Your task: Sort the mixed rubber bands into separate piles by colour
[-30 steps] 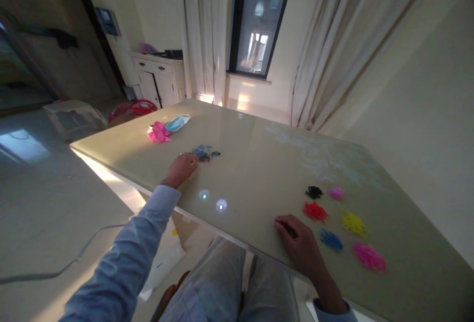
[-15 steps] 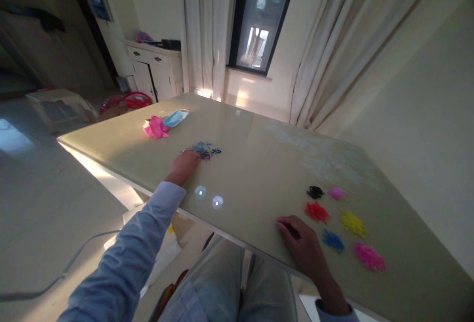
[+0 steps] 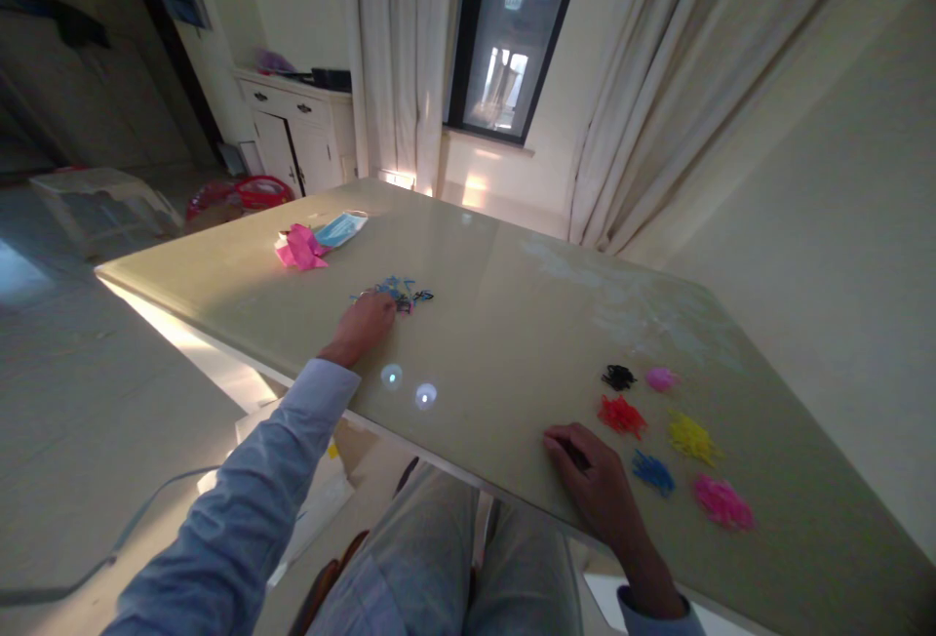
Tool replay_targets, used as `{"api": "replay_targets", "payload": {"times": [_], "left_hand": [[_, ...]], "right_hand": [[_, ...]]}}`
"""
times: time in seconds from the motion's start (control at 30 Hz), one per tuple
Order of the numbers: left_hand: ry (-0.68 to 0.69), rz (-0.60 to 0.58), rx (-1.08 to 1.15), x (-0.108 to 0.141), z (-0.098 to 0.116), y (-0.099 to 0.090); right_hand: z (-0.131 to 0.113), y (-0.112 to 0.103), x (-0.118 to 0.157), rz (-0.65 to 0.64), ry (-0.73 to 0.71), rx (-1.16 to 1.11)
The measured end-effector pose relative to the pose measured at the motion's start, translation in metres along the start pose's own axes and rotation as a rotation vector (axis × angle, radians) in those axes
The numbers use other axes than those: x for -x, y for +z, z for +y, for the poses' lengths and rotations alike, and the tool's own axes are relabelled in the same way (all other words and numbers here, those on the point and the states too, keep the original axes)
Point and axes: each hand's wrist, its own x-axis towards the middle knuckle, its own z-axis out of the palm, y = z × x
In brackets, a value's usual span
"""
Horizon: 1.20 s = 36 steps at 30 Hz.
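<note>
1. Left hand (image 3: 364, 324), in the head view: fingers bent down at the near-left edge of the mixed pile (image 3: 404, 295); whether they grip anything, I cannot tell.
2. Right hand (image 3: 589, 470): loosely curled near the glossy table's (image 3: 483, 353) near edge, left of the blue pile (image 3: 653, 473); contents hidden.
3. Mixed pile: thin, tangled, pointing several ways, spread mostly left to right.
4. Blue pile and magenta pile (image 3: 722, 502): stringy, long axes running far-left to near-right.

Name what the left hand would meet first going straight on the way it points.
Most likely the mixed pile of mostly blue and dark pieces, just ahead of the left hand; they may already touch, but this view can't settle that.
</note>
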Motion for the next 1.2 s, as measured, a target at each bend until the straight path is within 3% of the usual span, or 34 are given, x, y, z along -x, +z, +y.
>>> {"api": "replay_targets", "payload": {"times": [0.07,0.13,0.23,0.33,0.63,0.83,0.97,1.2], "left_hand": [[-0.036,0.038,0.301,0.011,0.005,-0.004],[-0.124,0.007,0.735,0.027,0.016,-0.011],[-0.236,-0.185,1.384,0.053,0.041,-0.024],[-0.282,-0.294,1.660,0.072,0.070,-0.033],[-0.292,-0.608,1.825,0.096,0.141,-0.027],[-0.289,-0.749,1.840,0.100,0.181,-0.010],[-0.254,-0.765,1.785,0.094,0.204,0.013],[-0.071,-0.602,1.464,0.068,0.249,0.071]], "right_hand": [[-0.001,0.000,0.000,-0.001,0.000,0.002],[-0.001,0.000,0.000,-0.001,0.004,0.006],[-0.001,0.001,0.000,0.002,0.003,0.008],[-0.003,0.001,0.000,0.004,-0.010,0.007],[-0.007,0.005,0.001,0.016,0.007,0.024],[-0.010,0.007,-0.002,0.011,0.027,0.025],[-0.012,0.008,-0.002,0.019,0.038,0.052],[-0.012,0.011,-0.002,0.011,0.047,0.092]]}}
